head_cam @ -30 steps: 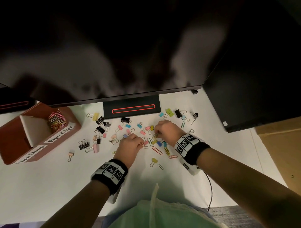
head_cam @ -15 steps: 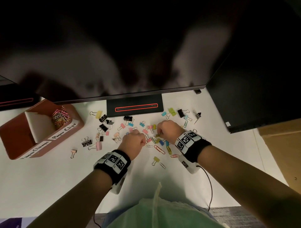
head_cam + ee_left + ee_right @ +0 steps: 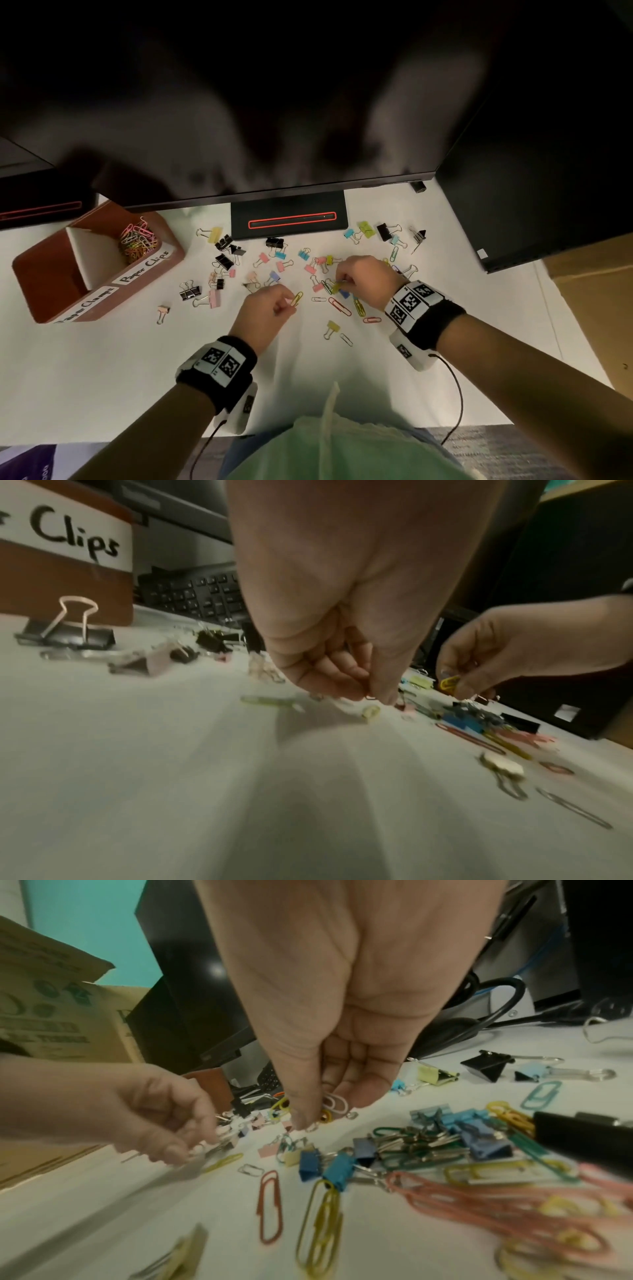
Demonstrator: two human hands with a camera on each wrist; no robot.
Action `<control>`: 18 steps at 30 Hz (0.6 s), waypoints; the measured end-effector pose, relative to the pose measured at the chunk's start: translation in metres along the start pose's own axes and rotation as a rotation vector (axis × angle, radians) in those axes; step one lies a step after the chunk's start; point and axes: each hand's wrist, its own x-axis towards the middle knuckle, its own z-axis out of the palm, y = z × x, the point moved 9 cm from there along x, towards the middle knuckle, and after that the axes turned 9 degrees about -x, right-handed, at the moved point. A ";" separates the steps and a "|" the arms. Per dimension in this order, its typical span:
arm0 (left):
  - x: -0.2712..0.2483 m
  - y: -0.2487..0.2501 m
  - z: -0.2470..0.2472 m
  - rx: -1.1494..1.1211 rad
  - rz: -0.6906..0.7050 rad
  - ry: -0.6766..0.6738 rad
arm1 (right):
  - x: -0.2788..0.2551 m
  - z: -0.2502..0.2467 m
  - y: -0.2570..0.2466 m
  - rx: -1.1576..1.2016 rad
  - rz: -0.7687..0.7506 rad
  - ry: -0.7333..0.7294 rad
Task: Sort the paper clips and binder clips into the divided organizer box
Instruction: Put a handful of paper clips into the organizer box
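A brown divided organizer box [image 3: 102, 310] stands at the left, with several coloured paper clips [image 3: 138, 241] in its far compartment. Loose binder clips [image 3: 224, 262] and paper clips [image 3: 339, 306] lie scattered on the white desk. My left hand [image 3: 291, 305] hovers low over the desk with its fingers curled, and in the left wrist view its fingertips [image 3: 363, 693] pinch a small clip. A yellow paper clip [image 3: 296, 298] lies right by them. My right hand [image 3: 342, 282] is over the pile and holds several paper clips [image 3: 334, 1107], white and yellow.
A monitor base [image 3: 289, 219] with a red stripe stands behind the clips, under a wide dark screen. A second dark screen [image 3: 534, 192] hangs at the right, with a cardboard box [image 3: 596, 301] beyond the desk's right edge. A keyboard [image 3: 198, 596] lies behind the organizer.
My left hand has drawn back slightly to the left and toward me, away from the pile. The right hand stays over the pile, still pinching clips.
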 end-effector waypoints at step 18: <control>0.007 0.023 0.043 0.193 0.223 -0.124 | -0.015 0.049 -0.008 -0.074 0.082 0.025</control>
